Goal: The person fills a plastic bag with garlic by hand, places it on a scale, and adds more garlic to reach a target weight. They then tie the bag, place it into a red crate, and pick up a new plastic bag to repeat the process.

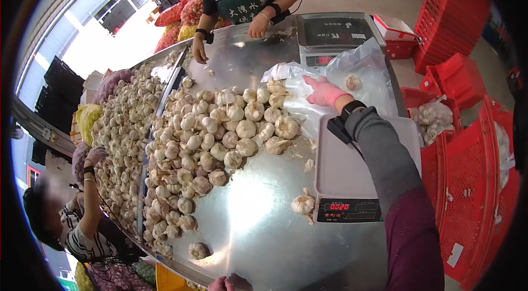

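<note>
Bag [363, 62] w/ 1 garlic bulb [352, 82], right hand [324, 92] holding bag edge.

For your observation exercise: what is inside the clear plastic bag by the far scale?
One garlic bulb shows through the clear plastic bag. The right hand holds its opening; the bag's crumpled folds hide anything deeper.
</note>
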Demonstrator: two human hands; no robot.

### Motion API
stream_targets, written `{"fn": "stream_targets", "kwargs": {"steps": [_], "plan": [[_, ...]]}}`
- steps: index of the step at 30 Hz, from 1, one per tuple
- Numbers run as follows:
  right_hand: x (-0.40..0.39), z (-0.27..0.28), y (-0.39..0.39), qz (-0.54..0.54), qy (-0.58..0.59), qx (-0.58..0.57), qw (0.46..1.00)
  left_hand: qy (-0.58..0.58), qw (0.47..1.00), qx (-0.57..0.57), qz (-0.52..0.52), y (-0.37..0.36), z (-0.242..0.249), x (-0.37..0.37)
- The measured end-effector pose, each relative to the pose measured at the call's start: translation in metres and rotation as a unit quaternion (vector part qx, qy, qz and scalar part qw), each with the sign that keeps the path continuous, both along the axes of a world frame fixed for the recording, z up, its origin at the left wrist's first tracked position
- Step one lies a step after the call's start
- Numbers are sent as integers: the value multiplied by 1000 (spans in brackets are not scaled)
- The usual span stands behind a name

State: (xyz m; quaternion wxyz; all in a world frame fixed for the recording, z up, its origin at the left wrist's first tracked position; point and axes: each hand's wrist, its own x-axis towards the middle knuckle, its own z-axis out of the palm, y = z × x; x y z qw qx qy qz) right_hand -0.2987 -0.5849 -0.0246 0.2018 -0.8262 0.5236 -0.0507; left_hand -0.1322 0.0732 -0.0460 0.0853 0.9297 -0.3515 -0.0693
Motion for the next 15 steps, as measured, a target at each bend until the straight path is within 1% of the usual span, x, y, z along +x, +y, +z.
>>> {"fn": "stream_targets", "kwargs": {"steps": [2,3,4,5,6,7,8,9,10,11,12,13,15], "plan": [[22,-1,-2,6,14,57,998,8,1000,29,-1,-4,1,0],[28,-5,-10,34,54,71,995,1,999,34,2,-5,2,-1],[33,-5,-18,66,140,69,986,-4,1000,29,9,-4,2,0],[35,-20,-28,38,116,55,991,-14,1000,18,2,-2,1,-1],[39,-24,-32,9,92,40,995,-24,1000,7,-5,-2,-1,-1],[42,-24,-40,15,93,33,995,-22,1000,1,2,-2,-2,0],[41,-11,-38,-4,-44,8,999,-15,1000,2,3,-2,0,0],[38,4,-32,-23,-179,-15,983,-7,1000,5,3,-2,3,-1],[38,21,-26,-22,-344,64,937,-1,1000,2,8,-5,5,-3],[40,46,-14,-22,-496,143,856,3,1000,-8,9,-8,10,-4],[35,86,9,1,-557,239,796,6,1000,-18,9,-7,13,-4],[30,127,36,27,-608,330,722,12,1000,-13,21,-5,10,-3],[32,176,79,91,-668,379,634,17,999,-14,27,-9,15,-5]]}}
